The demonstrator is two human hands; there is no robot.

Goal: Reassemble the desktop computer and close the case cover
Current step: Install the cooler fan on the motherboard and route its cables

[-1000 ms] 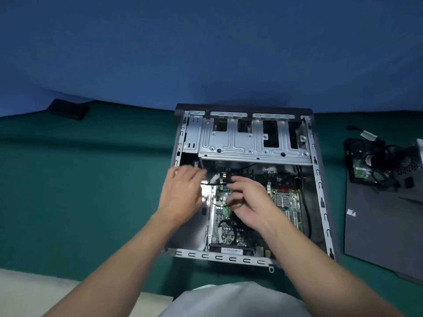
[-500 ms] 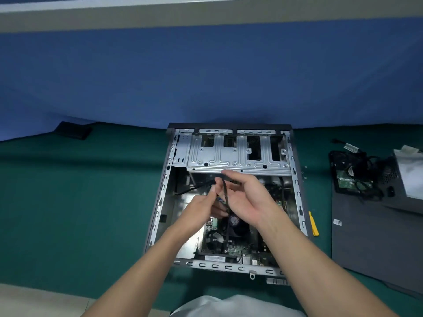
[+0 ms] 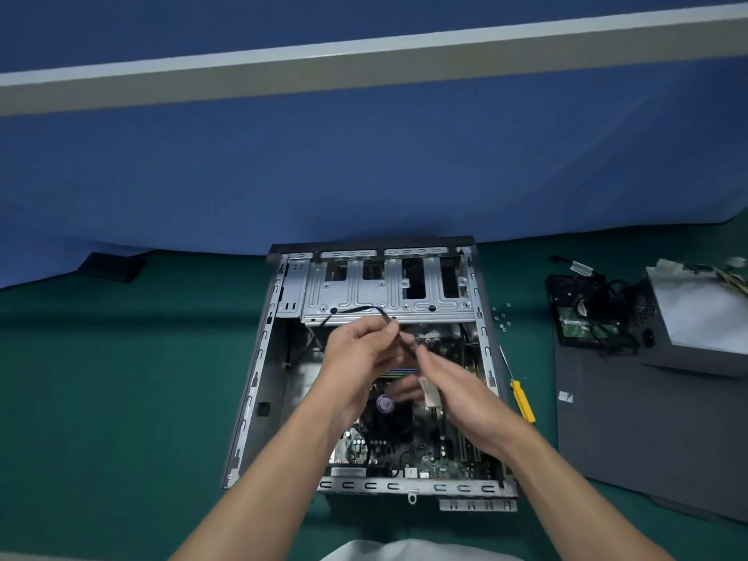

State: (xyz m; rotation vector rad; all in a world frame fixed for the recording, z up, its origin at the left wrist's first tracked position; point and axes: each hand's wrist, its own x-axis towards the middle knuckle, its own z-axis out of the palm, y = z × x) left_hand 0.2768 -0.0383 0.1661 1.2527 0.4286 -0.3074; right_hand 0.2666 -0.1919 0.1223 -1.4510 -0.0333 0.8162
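Observation:
The open computer case (image 3: 259,378) lies flat on the green table, its motherboard (image 3: 429,459) exposed and a silver drive cage (image 3: 364,301) at its far end. My left hand (image 3: 356,358) pinches a thin black cable (image 3: 360,310) that loops over the drive cage. My right hand (image 3: 457,398) holds the same cable lower down, near a pale connector tag (image 3: 430,392). Both hands hover above the motherboard. The grey case cover (image 3: 647,439) lies flat to the right of the case.
A yellow-handled screwdriver (image 3: 522,400) lies just right of the case, with several small screws (image 3: 502,317) beyond it. A power supply (image 3: 696,330), a black fan and a drive with tangled cables (image 3: 591,317) rest on the cover. A dark flat object (image 3: 111,267) sits far left.
My hands have lifted out of the case with the black cable, rising from the motherboard to the level of the drive cage. My view has tilted up.

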